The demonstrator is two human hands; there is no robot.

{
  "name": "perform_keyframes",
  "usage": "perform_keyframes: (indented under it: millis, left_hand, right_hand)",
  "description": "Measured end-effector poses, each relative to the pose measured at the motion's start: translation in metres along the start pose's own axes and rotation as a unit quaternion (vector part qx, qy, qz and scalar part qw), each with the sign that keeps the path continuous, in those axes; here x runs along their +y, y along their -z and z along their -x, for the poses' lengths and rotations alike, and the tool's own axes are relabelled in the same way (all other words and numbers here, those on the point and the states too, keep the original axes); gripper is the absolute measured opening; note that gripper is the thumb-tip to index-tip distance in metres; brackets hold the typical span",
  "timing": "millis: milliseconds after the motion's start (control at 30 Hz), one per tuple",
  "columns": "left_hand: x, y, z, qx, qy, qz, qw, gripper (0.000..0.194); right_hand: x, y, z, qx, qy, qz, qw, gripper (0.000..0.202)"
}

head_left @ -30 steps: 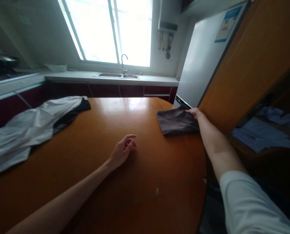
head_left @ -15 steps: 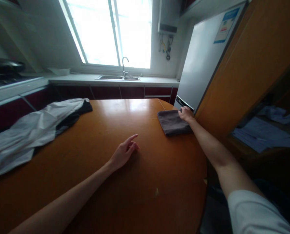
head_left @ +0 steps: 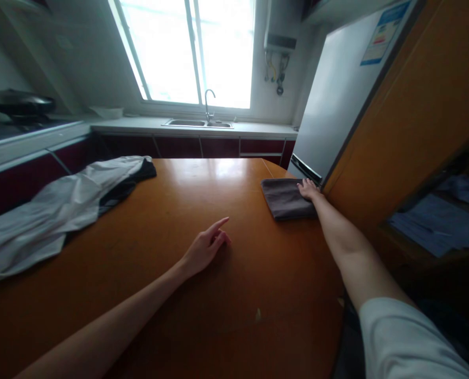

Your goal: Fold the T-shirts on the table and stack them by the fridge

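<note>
A folded dark grey cloth (head_left: 287,200) lies flat at the right back part of the wooden table (head_left: 234,284). On its right end rests my right hand (head_left: 309,189), palm down with the fingers spread. My left hand (head_left: 206,246) is over the middle of the table, holding nothing, its index finger stretched out and the other fingers loosely bent. A crumpled white garment (head_left: 64,205) with dark parts (head_left: 118,195) lies along the left side of the table, away from both hands.
Behind the table runs a counter (head_left: 139,123) with a sink (head_left: 187,123) and faucet (head_left: 207,102). A fridge (head_left: 337,89) stands at the right back, beside a wooden panel (head_left: 408,100). At the far left, a black pan (head_left: 19,101) sits on the stove.
My right hand's fingers have spread out flat on the grey cloth, where they were bent over its edge. The view has shifted slightly left; my left hand keeps its pose.
</note>
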State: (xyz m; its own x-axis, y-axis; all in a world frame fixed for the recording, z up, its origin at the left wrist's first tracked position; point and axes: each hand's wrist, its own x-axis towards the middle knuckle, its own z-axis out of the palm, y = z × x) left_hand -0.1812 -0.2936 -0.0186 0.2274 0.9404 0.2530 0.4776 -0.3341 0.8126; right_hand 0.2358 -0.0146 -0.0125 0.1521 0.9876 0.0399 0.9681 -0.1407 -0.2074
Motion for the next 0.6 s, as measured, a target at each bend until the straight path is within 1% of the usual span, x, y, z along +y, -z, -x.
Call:
perform_keyframes:
  millis: [100,167,233,300,400,467,533,600]
  left_hand:
    - [0.001,0.0,0.0,-0.003,0.0,0.0,1.0,0.058]
    - [0.001,-0.001,0.0,-0.003,0.0,0.001,1.0,0.058]
    - [0.001,-0.001,0.0,-0.004,-0.001,0.001,1.0,0.058]
    - [0.001,-0.002,0.0,-0.007,-0.005,-0.001,1.0,0.057]
    - [0.001,-0.002,-0.001,-0.01,-0.012,-0.005,1.0,0.057]
    - [0.0,-0.002,-0.002,-0.011,-0.016,-0.007,1.0,0.057]
    - [-0.001,-0.002,-0.002,-0.01,-0.021,-0.008,1.0,0.057]
    - [-0.002,-0.002,-0.002,-0.008,-0.026,-0.008,1.0,0.056]
  right_hand:
    - [-0.008,0.009,0.006,0.013,0.006,0.003,1.0,0.068]
    - [-0.019,0.015,0.019,0.055,0.028,0.0,0.998,0.065]
    - [-0.033,0.015,0.043,0.1,0.072,-0.012,0.992,0.062]
    - [-0.047,0.01,0.077,0.119,0.117,-0.027,0.986,0.062]
    - [-0.064,-0.005,0.132,0.107,0.165,-0.022,0.98,0.069]
    - [-0.074,-0.014,0.161,0.09,0.193,0.003,0.977,0.076]
    - [-0.082,-0.02,0.178,0.077,0.207,0.028,0.975,0.081]
    - [-0.087,-0.022,0.185,0.073,0.196,0.041,0.977,0.079]
